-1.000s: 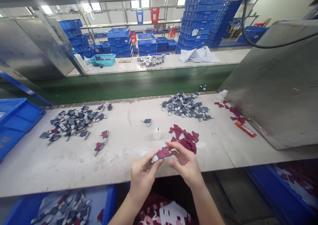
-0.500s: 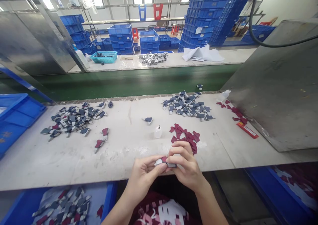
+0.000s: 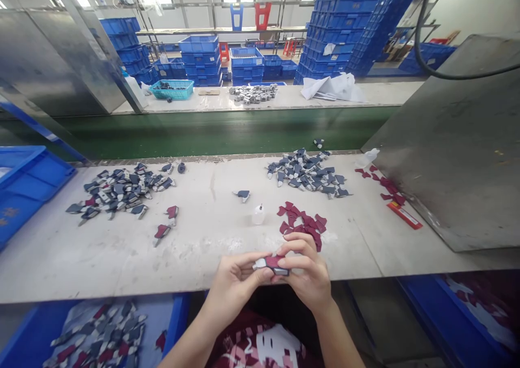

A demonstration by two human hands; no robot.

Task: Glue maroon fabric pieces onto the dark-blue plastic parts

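Note:
Both hands meet at the near edge of the table around one small grey and white plastic part (image 3: 280,271) with a maroon patch (image 3: 273,262) on its top face. My left hand (image 3: 235,281) pinches its pale, narrow end between thumb and fingers. With its fingertips on the maroon patch and the other end, my right hand (image 3: 306,270) grips it too. Just beyond the hands lies a heap of loose maroon pieces (image 3: 303,221). A small clear bottle with a thin dark tip (image 3: 258,214) stands left of that heap. One single grey part (image 3: 242,195) lies behind the bottle.
Piles of grey-and-white parts lie at left (image 3: 122,189) and right (image 3: 304,173); two maroon-patched parts (image 3: 162,231) lie near the left pile. A green conveyor belt (image 3: 219,132) runs behind the table (image 3: 211,270). A metal panel (image 3: 455,156) borders the right; a blue bin (image 3: 179,319) sits below left.
My right fingers have shifted slightly right on the part, so more of its maroon patch shows. On the conveyor belt, a grey part has moved a little to the left.

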